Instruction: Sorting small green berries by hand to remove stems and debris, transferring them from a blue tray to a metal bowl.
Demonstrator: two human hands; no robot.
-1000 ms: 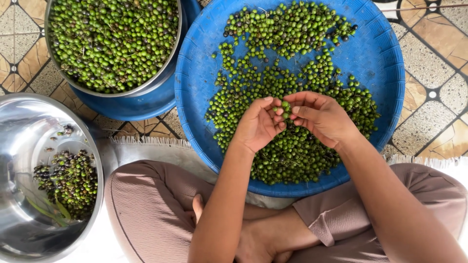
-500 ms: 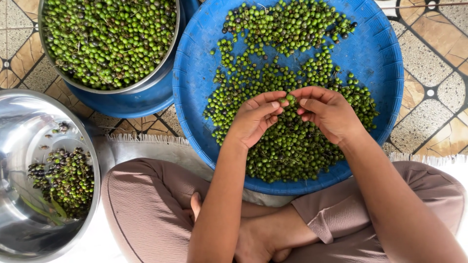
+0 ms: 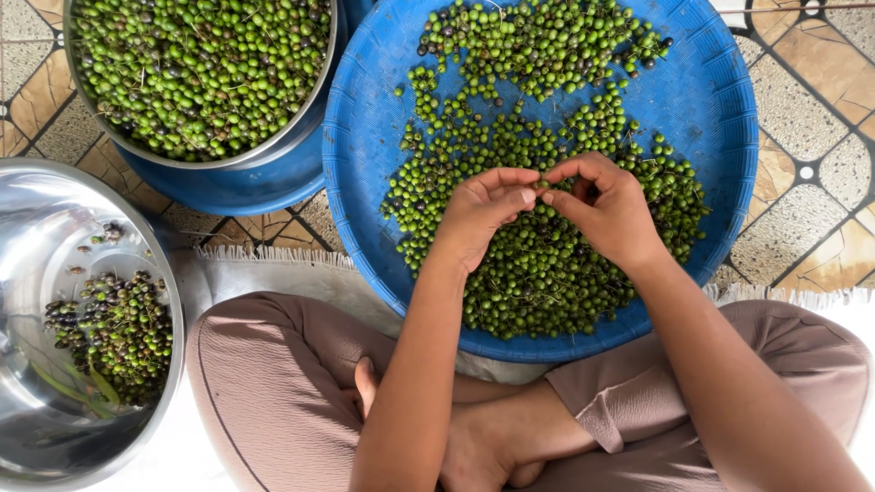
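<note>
A small green berry [image 3: 544, 186] is pinched between the fingertips of both hands, held just above the middle of the heap of green berries [image 3: 538, 264] that fills the blue tray [image 3: 720, 118]. The left hand [image 3: 481, 214] is curled, thumb and forefinger closed on the berry from the left; the right hand [image 3: 612, 211] is curled too, its thumb and forefinger meeting the same spot from the right. Both forearms reach in from the near edge over crossed legs in brown trousers [image 3: 273, 383]. Far left of the tray, a metal bowl [image 3: 314, 118] brimming with green berries sits in a blue basin [image 3: 228, 187]. At the near left, a large steel bowl [image 3: 36, 228] holds a small pile of darker berries and stems [image 3: 114, 333]. Patterned floor tiles [image 3: 811, 173] show at the right.
</note>
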